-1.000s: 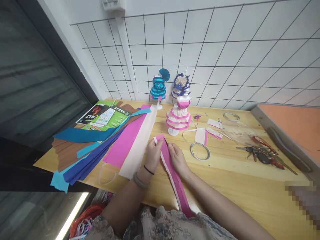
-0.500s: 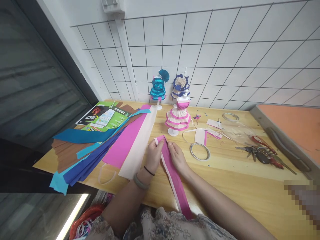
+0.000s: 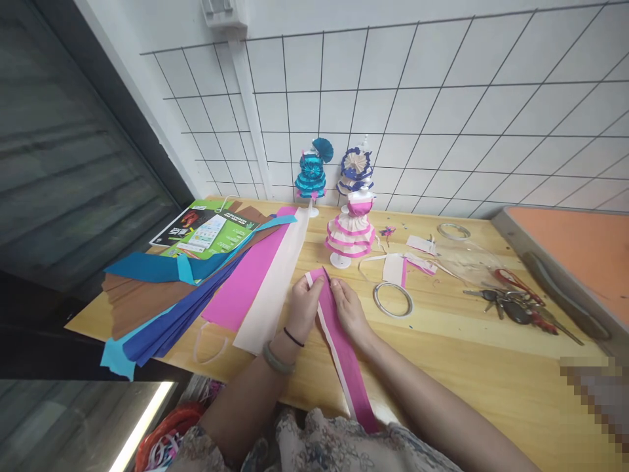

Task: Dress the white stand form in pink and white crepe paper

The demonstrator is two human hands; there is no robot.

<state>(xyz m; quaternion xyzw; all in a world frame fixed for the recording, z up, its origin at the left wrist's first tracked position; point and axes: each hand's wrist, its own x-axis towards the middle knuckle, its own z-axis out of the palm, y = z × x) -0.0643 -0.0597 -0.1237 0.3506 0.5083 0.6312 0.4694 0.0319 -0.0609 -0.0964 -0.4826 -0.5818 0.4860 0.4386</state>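
A long pink paper strip (image 3: 346, 354) with a white band along its left edge runs from my fingers down to my lap. My left hand (image 3: 303, 305) pinches its upper end, thumb on top. At the strip's right edge, my right hand (image 3: 348, 308) is closed on it with bent fingers. A small dark sliver shows by the right fingertips; I cannot make out what it is. Just beyond my hands stands a mini dress form (image 3: 350, 233) in a tiered white and pink paper dress. A silver ring (image 3: 393, 299) lies right of my right hand.
Coloured paper strips (image 3: 162, 288) and flyers (image 3: 211, 229) spread over the left of the table. Behind stand a teal-dressed form (image 3: 311, 174) and a blue-and-white one (image 3: 356, 170). Paper scraps (image 3: 394, 267), keys (image 3: 515, 308) and an orange-lined tray (image 3: 580, 249) lie rightward.
Among the papers at left, a light blue strip's end has shifted up onto the teal one. My hands and the pink strip have hardly moved.
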